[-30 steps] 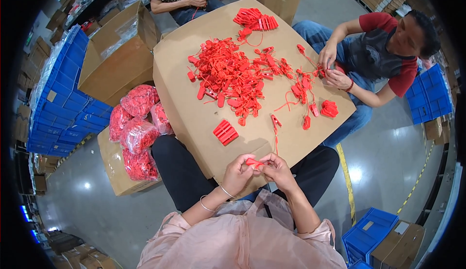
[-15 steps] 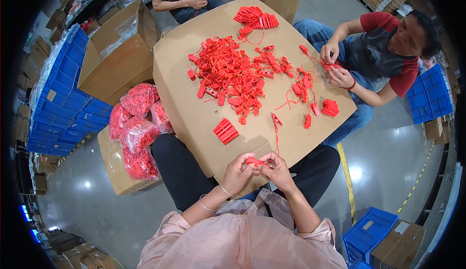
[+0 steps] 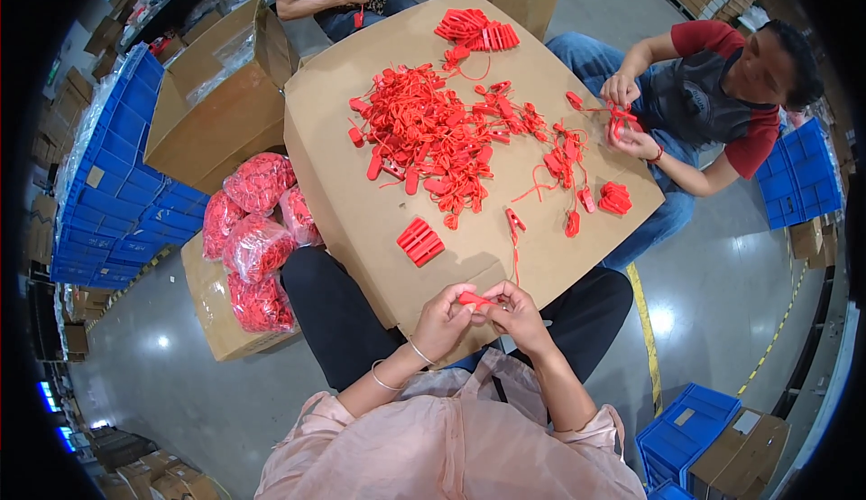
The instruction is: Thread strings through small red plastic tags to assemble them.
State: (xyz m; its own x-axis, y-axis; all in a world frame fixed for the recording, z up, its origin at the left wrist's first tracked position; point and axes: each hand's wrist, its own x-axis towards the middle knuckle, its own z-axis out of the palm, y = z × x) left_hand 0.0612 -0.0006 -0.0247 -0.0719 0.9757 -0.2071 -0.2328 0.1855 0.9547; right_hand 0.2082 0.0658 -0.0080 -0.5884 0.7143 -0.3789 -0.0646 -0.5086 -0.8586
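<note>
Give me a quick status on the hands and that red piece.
Both hands, left and right, pinch one red tag. Loose pile beyond on cardboard sheet. Nothing between.

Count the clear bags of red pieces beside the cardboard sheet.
4, clustered on the box left of the sheet: top bag, right bag, middle bag, bottom bag. More may hide beneath.

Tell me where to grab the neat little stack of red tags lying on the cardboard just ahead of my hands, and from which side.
Pinch the red tag stack across its long flanks, coming down from above. It lies flat on the cardboard sheet, apart from the loose pile, so both flanks look free; squeezing them should keep the pieces together.
</note>
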